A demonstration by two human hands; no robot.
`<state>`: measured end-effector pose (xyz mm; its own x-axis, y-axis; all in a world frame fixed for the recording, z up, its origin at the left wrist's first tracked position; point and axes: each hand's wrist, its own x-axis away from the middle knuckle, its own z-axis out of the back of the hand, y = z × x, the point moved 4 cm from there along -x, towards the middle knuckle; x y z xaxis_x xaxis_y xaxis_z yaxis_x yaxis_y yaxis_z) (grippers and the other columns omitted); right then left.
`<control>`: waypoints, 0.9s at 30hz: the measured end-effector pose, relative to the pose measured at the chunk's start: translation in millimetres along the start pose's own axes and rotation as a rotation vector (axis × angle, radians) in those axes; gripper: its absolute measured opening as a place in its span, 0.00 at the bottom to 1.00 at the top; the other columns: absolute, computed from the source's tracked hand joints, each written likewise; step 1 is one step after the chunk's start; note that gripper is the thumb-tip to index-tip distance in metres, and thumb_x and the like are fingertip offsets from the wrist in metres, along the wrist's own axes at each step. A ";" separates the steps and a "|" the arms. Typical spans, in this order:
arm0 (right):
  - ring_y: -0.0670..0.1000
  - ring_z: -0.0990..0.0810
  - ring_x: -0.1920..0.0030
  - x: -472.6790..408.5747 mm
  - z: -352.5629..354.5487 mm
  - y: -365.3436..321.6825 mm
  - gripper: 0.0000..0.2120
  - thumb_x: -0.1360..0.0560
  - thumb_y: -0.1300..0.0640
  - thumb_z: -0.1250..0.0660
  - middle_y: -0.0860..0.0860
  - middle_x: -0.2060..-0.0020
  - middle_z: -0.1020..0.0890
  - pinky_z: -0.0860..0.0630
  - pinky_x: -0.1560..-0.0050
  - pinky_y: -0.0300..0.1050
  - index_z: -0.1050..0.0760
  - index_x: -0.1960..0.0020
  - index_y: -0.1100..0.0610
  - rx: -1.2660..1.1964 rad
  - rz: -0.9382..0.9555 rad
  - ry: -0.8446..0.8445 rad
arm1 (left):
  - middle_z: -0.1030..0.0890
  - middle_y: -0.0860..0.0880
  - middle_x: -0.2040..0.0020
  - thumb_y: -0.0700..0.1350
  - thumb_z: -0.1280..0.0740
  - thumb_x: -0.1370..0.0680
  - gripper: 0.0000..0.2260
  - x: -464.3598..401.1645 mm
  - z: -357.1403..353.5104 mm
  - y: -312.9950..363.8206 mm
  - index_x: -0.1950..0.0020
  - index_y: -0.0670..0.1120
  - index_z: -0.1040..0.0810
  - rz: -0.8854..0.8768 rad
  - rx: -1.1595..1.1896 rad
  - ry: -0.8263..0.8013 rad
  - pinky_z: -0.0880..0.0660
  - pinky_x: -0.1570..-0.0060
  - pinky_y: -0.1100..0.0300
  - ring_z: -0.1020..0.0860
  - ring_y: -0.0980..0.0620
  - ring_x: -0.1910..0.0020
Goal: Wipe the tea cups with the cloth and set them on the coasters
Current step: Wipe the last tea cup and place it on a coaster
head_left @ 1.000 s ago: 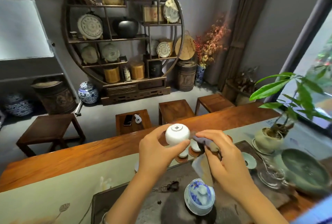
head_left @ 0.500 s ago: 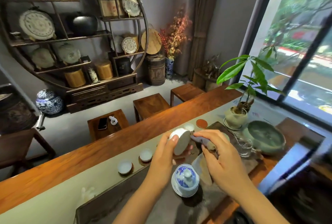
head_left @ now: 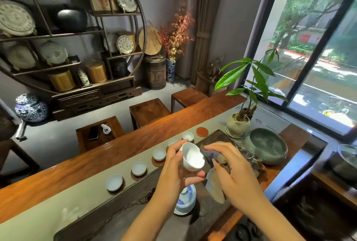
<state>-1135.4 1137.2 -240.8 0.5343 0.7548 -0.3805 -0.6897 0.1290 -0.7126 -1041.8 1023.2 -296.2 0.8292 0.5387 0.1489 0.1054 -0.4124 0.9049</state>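
Observation:
My left hand (head_left: 172, 175) grips a white tea cup (head_left: 192, 157) above the dark tea tray (head_left: 119, 221), tilted so its mouth faces up and toward the camera. Just right of the cup, my right hand (head_left: 235, 175) holds the grey cloth (head_left: 213, 186), which hangs down from under the palm; the cloth does not touch the cup. Several pale cups sit on round coasters in a row along the table runner, from one cup (head_left: 114, 182) at the left to another (head_left: 188, 136) at the right. An empty red coaster (head_left: 201, 131) lies at the row's right end.
A blue-and-white lidded gaiwan (head_left: 185, 200) stands on the tray below my hands. A glass pitcher (head_left: 249, 153), a green ceramic bowl (head_left: 267, 146) and a potted plant (head_left: 238, 125) stand to the right. Wooden stools line the table's far side.
The view has swung to the right. My left hand has turned the cup from bottom-up to mouth-up. The cloth in my right hand has come away from the cup.

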 end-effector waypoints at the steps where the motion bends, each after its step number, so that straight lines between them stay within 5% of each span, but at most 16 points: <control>1: 0.36 0.27 0.43 -2.7 1.9 5.0 0.19 0.26 0.71 0.38 0.43 0.45 0.23 0.33 0.44 0.25 0.24 0.42 0.51 -0.005 0.000 -0.009 | 0.22 0.35 0.43 0.48 0.40 0.18 0.13 -3.8 -3.5 -0.9 0.33 0.49 0.29 -0.002 0.010 0.001 0.19 0.62 0.57 0.18 0.44 0.63; 9: 0.36 0.26 0.44 -48.0 30.0 65.0 0.19 0.26 0.71 0.37 0.43 0.45 0.23 0.33 0.46 0.24 0.23 0.44 0.50 -0.062 0.044 -0.090 | 0.23 0.49 0.37 0.40 0.21 0.35 0.33 -59.3 -28.7 -21.6 0.32 0.54 0.28 -0.077 -0.232 0.059 0.22 0.39 0.46 0.21 0.49 0.38; 14: 0.38 0.26 0.42 -86.0 61.4 122.8 0.20 0.25 0.70 0.37 0.42 0.45 0.23 0.33 0.45 0.24 0.24 0.42 0.49 -0.059 0.052 -0.153 | 0.20 0.59 0.44 0.50 0.18 0.38 0.30 -112.8 -45.8 -40.9 0.40 0.59 0.24 -0.096 -0.336 0.181 0.20 0.43 0.51 0.20 0.56 0.44; 19: 0.36 0.25 0.44 -118.0 86.9 179.2 0.20 0.27 0.72 0.37 0.42 0.46 0.22 0.31 0.47 0.24 0.23 0.43 0.51 -0.062 0.054 -0.201 | 0.18 0.60 0.50 0.59 0.19 0.41 0.26 -168.4 -54.7 -58.2 0.47 0.62 0.22 -0.132 -0.497 0.330 0.23 0.61 0.63 0.20 0.62 0.53; 27: 0.39 0.23 0.45 -154.2 78.4 231.6 0.17 0.27 0.72 0.35 0.44 0.48 0.21 0.30 0.46 0.27 0.20 0.47 0.53 -0.063 0.002 -0.273 | 0.19 0.60 0.47 0.55 0.23 0.40 0.26 -249.7 -34.8 -81.9 0.44 0.56 0.24 -0.121 -0.654 0.375 0.28 0.53 0.75 0.22 0.64 0.46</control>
<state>-1415.8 1101.2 -300.9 0.3751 0.9017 -0.2151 -0.6544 0.0932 -0.7504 -1276.6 948.0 -393.7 0.5784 0.8140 0.0535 -0.2597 0.1215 0.9580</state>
